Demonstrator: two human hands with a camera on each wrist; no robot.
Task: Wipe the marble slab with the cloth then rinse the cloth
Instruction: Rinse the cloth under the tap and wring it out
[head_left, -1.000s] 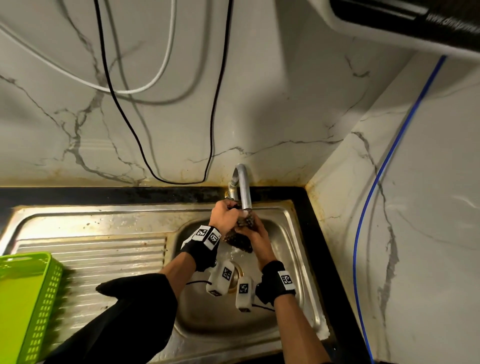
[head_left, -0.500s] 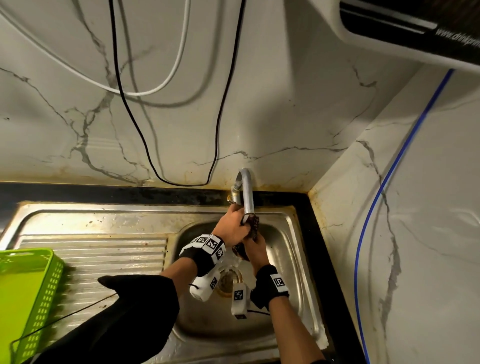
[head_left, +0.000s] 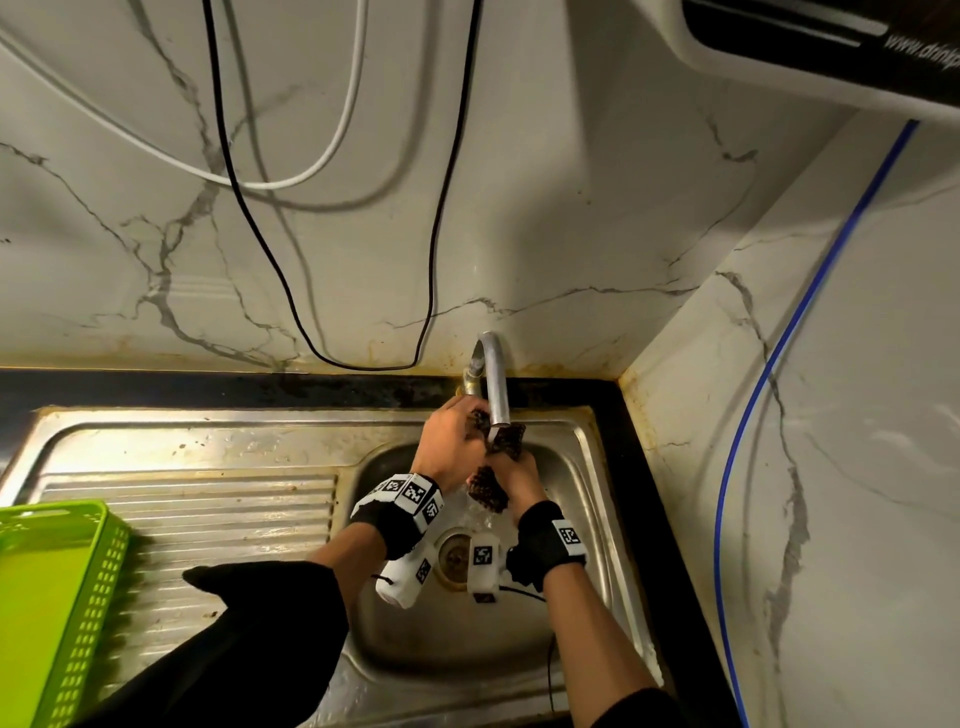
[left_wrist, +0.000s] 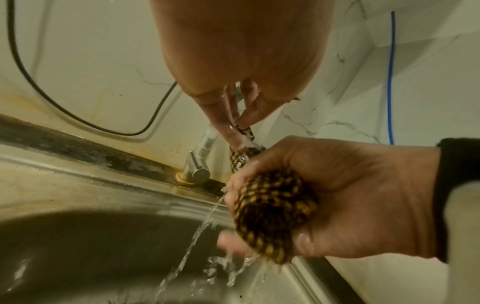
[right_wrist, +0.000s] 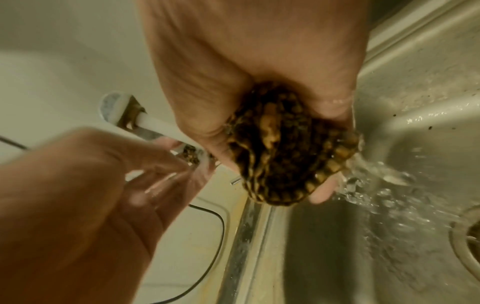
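Note:
A dark brown-and-yellow woven cloth (head_left: 488, 491) hangs wet under the running tap (head_left: 494, 387), over the steel sink (head_left: 576, 470). My right hand (head_left: 511, 470) grips the bunched lower part of the cloth (left_wrist: 272, 209), with my fingers curled round it. My left hand (head_left: 457, 441) pinches the cloth's upper end by the spout between thumb and fingertips (left_wrist: 233, 131). Water (left_wrist: 197, 232) streams off the cloth into the basin. In the right wrist view the cloth (right_wrist: 285, 160) fills my right palm and my left hand (right_wrist: 161, 170) reaches in from the lower left.
A green plastic basket (head_left: 47, 597) stands on the ribbed drainboard (head_left: 208, 514) at the left. Marble walls (head_left: 571, 234) close off the back and right. Black and white cables (head_left: 431, 260) hang on the back wall, a blue tube (head_left: 753, 405) on the right one. The drain (head_left: 454, 556) lies below my wrists.
Both hands have risen slightly towards the spout. The cloth, bunched between both hands before, is now drawn out from the left pinch down to the right fist.

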